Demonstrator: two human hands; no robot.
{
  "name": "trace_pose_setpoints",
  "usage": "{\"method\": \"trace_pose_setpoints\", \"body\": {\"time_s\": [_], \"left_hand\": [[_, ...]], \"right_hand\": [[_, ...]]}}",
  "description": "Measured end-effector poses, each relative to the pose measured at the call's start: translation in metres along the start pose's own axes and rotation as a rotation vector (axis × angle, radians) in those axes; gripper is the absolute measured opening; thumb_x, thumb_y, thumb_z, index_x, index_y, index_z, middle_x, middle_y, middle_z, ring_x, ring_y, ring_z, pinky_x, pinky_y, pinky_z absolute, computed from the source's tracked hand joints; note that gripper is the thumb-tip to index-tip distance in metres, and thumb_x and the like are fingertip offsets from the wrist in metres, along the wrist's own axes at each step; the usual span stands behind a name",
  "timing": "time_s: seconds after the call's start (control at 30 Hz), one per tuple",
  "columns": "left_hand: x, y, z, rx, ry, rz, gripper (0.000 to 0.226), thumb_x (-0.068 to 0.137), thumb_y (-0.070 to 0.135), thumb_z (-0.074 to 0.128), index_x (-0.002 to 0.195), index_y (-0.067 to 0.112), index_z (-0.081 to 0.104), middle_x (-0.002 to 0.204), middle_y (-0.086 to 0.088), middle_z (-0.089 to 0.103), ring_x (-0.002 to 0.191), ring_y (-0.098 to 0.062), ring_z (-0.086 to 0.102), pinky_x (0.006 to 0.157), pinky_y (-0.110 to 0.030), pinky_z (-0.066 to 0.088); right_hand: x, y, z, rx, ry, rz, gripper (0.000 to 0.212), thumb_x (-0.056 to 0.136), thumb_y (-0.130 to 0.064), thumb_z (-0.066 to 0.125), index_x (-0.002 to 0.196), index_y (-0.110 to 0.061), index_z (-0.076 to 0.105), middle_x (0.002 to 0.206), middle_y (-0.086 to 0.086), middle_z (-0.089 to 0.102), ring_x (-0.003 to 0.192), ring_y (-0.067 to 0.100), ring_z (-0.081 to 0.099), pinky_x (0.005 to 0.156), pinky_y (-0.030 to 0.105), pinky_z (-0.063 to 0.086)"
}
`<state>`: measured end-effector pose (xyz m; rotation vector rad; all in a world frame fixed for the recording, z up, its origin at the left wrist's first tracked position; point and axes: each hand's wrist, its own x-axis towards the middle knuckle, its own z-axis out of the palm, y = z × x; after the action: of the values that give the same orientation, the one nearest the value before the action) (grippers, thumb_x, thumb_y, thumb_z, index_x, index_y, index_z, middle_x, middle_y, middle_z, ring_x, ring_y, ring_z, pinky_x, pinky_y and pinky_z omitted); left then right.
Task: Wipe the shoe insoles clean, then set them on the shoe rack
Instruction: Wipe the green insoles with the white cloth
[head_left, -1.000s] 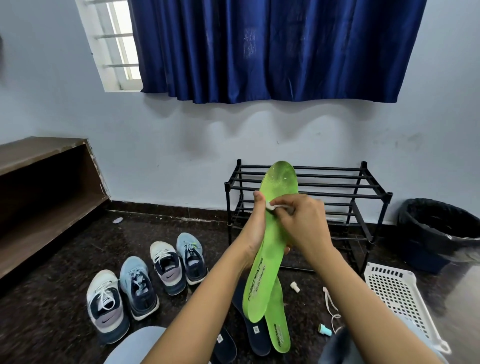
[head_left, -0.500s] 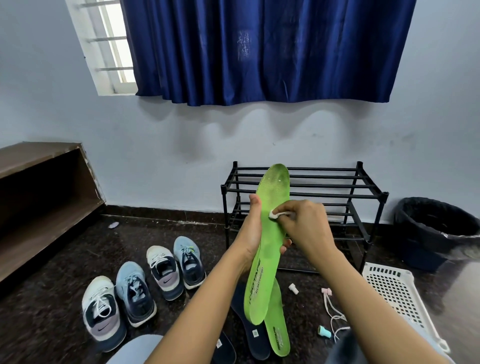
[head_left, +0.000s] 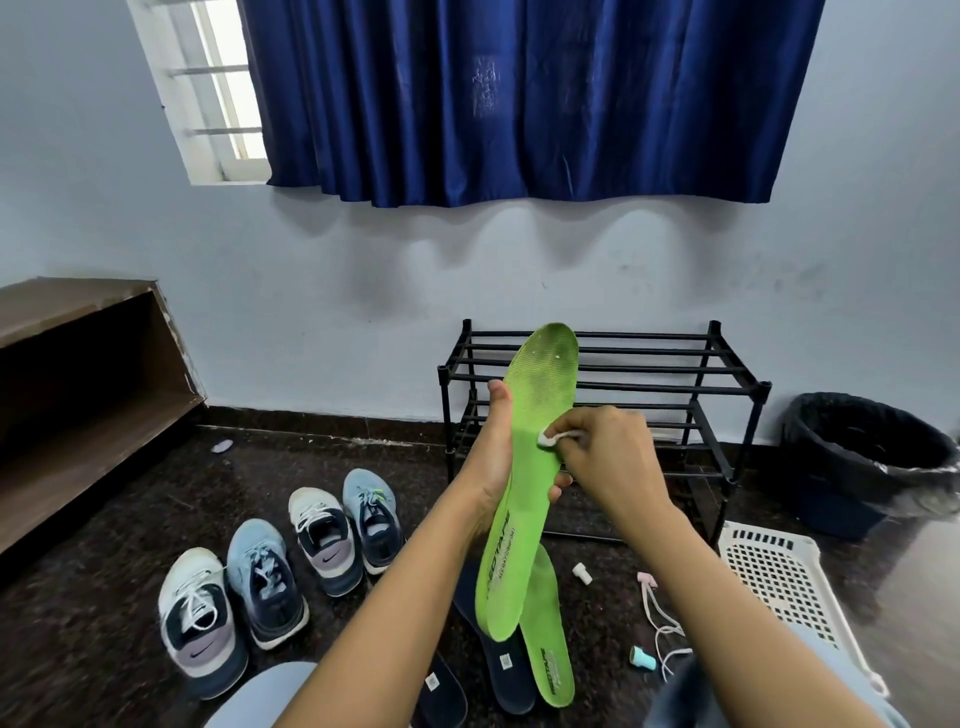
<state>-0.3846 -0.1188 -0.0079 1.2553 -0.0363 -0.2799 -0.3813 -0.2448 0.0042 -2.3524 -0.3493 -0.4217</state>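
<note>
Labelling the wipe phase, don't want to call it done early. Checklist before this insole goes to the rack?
1. Left hand grips the held green insole at mid-length: ok.
2. Right hand pinches the white wipe against it: ok.
3. Toe area clean: not ok, grey smudges and white specks show.
4. Insole's far face clean: cannot tell, turned away.
5. Shoe rack top bars free: ok where visible; the insole hides part.
6. Floor green insole and dark insoles wiped: cannot tell.
</note>
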Motion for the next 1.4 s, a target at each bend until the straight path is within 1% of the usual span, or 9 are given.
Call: {"method": "trace_pose_setpoints", "body": {"time_s": [0.2,0.37,0.43,0.57,0.7,0.83,1.1,1.2,1.4], "left_hand": [[-0.006,0.0,0.006,-0.055,-0.046,-0.049,0.095,0.085,0.078,0.004,0.103,0.005,0.063,0.071,-0.01,0.066,0.055,-0.024,0.059,0.049,-0.026,0.047],[-0.002,0.001,-0.001,-0.051,0.025,-0.041,0.095,0.085,0.079,0.006,0.113,0.008,0.063,0.077,-0.013,0.068,0.058,-0.024,0.062,0.052,-0.029,0.049],[-0.001,0.005,-0.004,-0.038,0.099,-0.01,0.088,0.089,0.074,0.005,0.103,0.013,0.066,0.076,-0.009,0.07,0.064,-0.022,0.064,0.057,-0.029,0.05],[0.001,0.009,-0.007,-0.051,0.182,0.045,0.081,0.094,0.067,0.007,0.099,0.013,0.067,0.086,-0.007,0.072,0.078,-0.019,0.066,0.068,-0.026,0.054],[0.0,0.007,-0.001,-0.087,0.197,0.038,0.084,0.091,0.071,0.006,0.103,0.015,0.067,0.089,-0.008,0.072,0.077,-0.02,0.068,0.068,-0.028,0.054],[0.002,0.0,0.012,-0.125,0.121,0.013,0.085,0.09,0.072,0.004,0.102,0.014,0.066,0.075,-0.008,0.073,0.059,-0.02,0.068,0.052,-0.025,0.053],[0.004,0.01,0.001,-0.23,0.177,0.035,0.091,0.09,0.074,0.009,0.094,0.007,0.071,0.082,-0.014,0.073,0.07,-0.024,0.071,0.062,-0.029,0.058],[0.001,0.01,0.002,-0.255,0.159,0.03,0.096,0.089,0.076,0.01,0.085,0.009,0.077,0.085,-0.015,0.073,0.07,-0.025,0.071,0.063,-0.031,0.058],[0.001,-0.002,0.01,-0.196,0.119,-0.054,0.086,0.088,0.076,0.01,0.1,0.014,0.068,0.079,-0.01,0.072,0.064,-0.021,0.068,0.058,-0.027,0.052]], "right_hand": [[0.017,0.007,-0.007,0.011,0.236,0.037,0.018,0.08,-0.008,0.063,0.087,-0.018,0.076,0.077,0.003,0.073,0.065,0.021,0.063,0.065,0.027,0.046],[0.007,0.0,0.003,-0.037,0.089,-0.034,0.02,0.081,-0.007,0.062,0.086,-0.02,0.076,0.073,0.001,0.073,0.054,0.011,0.059,0.061,0.013,0.043],[-0.003,-0.007,0.01,-0.074,0.016,-0.095,0.022,0.081,-0.009,0.061,0.087,-0.023,0.076,0.078,-0.002,0.074,0.065,0.014,0.064,0.074,0.023,0.051],[-0.017,-0.013,0.025,-0.138,-0.075,-0.177,0.023,0.082,-0.014,0.059,0.093,-0.027,0.075,0.09,-0.002,0.073,0.088,0.018,0.063,0.081,0.027,0.047],[-0.005,-0.007,0.022,-0.089,0.015,-0.12,0.021,0.079,-0.013,0.061,0.088,-0.026,0.075,0.085,-0.001,0.073,0.084,0.02,0.065,0.078,0.031,0.051],[0.009,-0.002,0.006,-0.063,0.177,-0.044,0.018,0.079,-0.012,0.064,0.087,-0.023,0.076,0.082,0.003,0.073,0.08,0.025,0.065,0.076,0.03,0.047],[-0.022,-0.019,0.014,0.047,0.053,-0.156,0.019,0.078,-0.009,0.066,0.087,-0.023,0.076,0.077,-0.001,0.072,0.072,0.022,0.063,0.079,0.029,0.048],[-0.016,-0.016,0.014,0.052,0.065,-0.146,0.019,0.077,-0.009,0.067,0.083,-0.024,0.076,0.07,-0.002,0.071,0.068,0.02,0.062,0.075,0.026,0.045],[0.007,-0.004,0.007,-0.008,0.215,-0.059,0.018,0.078,-0.01,0.065,0.087,-0.021,0.076,0.08,0.004,0.073,0.078,0.026,0.064,0.071,0.029,0.043]]}}
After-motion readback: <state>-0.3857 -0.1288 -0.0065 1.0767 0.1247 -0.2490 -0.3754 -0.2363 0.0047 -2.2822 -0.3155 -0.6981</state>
